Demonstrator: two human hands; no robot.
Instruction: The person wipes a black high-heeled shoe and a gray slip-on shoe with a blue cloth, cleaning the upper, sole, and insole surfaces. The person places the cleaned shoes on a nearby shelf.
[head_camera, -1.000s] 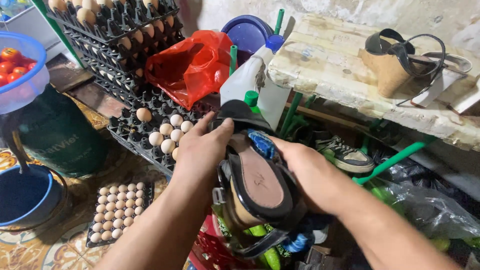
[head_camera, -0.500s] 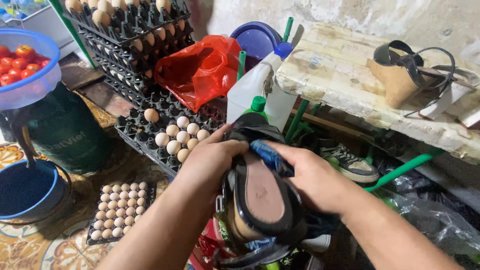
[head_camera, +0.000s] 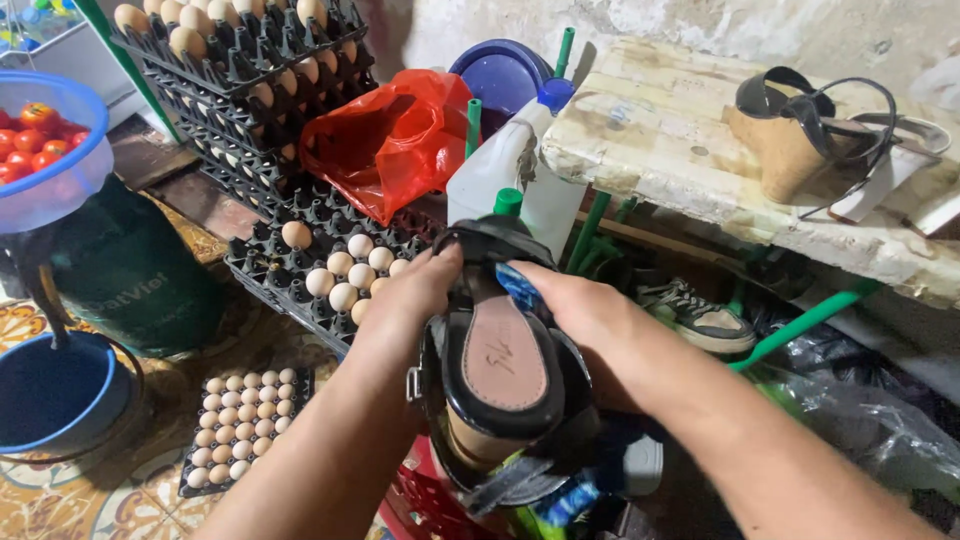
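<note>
I hold a black wedge sandal (head_camera: 503, 365) with a pinkish-brown insole upright in front of me, toe end up. My left hand (head_camera: 415, 295) grips its upper left side, fingers curled over the black toe strap. My right hand (head_camera: 575, 310) grips the right side and presses a blue cloth (head_camera: 519, 287) against the strap. More black straps and blue and green items hang below the sandal. A matching cork wedge sandal (head_camera: 800, 130) stands on the worn white shelf (head_camera: 690, 160) at the upper right.
Black egg trays (head_camera: 330, 255) with eggs are stacked at left, a small tray of eggs (head_camera: 240, 430) on the tiled floor. A red plastic bag (head_camera: 395, 140), white jug (head_camera: 500, 170), sneaker (head_camera: 695, 310), green cylinder (head_camera: 130, 275), tomato bowl (head_camera: 45, 150) and blue basin (head_camera: 55, 395) surround me.
The sandal has stayed in both hands. My right hand has brought the blue cloth up onto the toe strap, and my view has shifted slightly left and down.
</note>
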